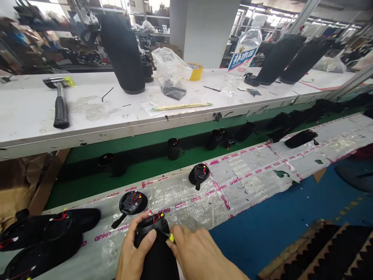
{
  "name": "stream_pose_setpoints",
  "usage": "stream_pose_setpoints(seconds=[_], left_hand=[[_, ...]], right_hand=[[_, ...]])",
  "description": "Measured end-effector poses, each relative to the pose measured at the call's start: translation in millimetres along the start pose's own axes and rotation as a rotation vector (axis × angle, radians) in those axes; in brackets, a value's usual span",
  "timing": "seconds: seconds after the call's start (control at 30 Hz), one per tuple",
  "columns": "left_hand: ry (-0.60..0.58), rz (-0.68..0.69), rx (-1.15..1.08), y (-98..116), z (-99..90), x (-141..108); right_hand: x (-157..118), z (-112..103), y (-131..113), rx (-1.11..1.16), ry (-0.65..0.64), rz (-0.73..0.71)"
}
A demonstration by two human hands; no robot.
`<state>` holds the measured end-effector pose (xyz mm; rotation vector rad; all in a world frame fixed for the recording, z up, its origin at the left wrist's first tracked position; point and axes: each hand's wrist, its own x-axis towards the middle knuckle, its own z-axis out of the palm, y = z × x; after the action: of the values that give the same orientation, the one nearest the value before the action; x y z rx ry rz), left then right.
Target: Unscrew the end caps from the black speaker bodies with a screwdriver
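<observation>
My left hand (132,249) is wrapped round the upper end of a black fabric-covered tube (160,256), its thumb across the near side. Red wires with small yellow connectors (159,216) stick up from the tube's open top. Closed against the tube's right side, my right hand (195,249) pinches a small yellow-ended object (171,237); the rest of it is hidden by the fingers. Just beyond my left hand lies a round black part with red wires (132,202) and a strap. A similar round black part (199,173) sits farther along the plastic-covered bench (204,198).
More black tubes with wires (61,225) lie at the left. A green conveyor belt (145,163) carries several black parts. On the white shelf (99,112) are a hammer (60,103), a bottle (243,54), yellow tape (196,72) and upright black tubes (124,54).
</observation>
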<state>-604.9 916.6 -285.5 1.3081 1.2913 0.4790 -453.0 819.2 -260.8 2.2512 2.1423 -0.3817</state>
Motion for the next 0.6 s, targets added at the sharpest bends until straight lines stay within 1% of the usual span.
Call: stream_pose_setpoints(seconds=[0.1, 0.13, 0.2, 0.27, 0.3, 0.4, 0.5, 0.6], left_hand=[[-0.037, -0.012, -0.154, 7.6, 6.5, -3.2], [-0.059, -0.039, -0.201, 9.6, 8.8, -3.6], [-0.093, -0.125, -0.316, 10.9, 12.1, -3.0], [-0.107, -0.188, -0.414, 8.8, 13.3, -1.3], [-0.115, -0.196, -0.44, 7.3, 13.4, -0.5], [-0.16, -0.168, -0.444, 5.4, 12.8, 0.5], [-0.185, -0.175, -0.443, 9.0, 12.5, -0.2], [-0.19, -0.166, -0.44, 12.4, 11.6, -0.3]], right_hand=[[-11.5, 11.9, 9.1, 0.026, 0.287, -0.043], [-15.4, 13.1, 12.7, 0.051, 0.376, -0.062], [-21.9, 12.1, 19.9, 0.145, 0.507, -0.104], [-26.1, 9.7, 25.7, 0.243, 0.572, -0.105], [-27.3, 9.2, 27.7, 0.265, 0.563, -0.079], [-27.9, 11.5, 28.5, 0.238, 0.475, 0.017], [-25.9, 12.9, 25.3, 0.189, 0.391, 0.009], [-22.2, 5.4, 24.1, 0.117, 0.313, -0.023]])
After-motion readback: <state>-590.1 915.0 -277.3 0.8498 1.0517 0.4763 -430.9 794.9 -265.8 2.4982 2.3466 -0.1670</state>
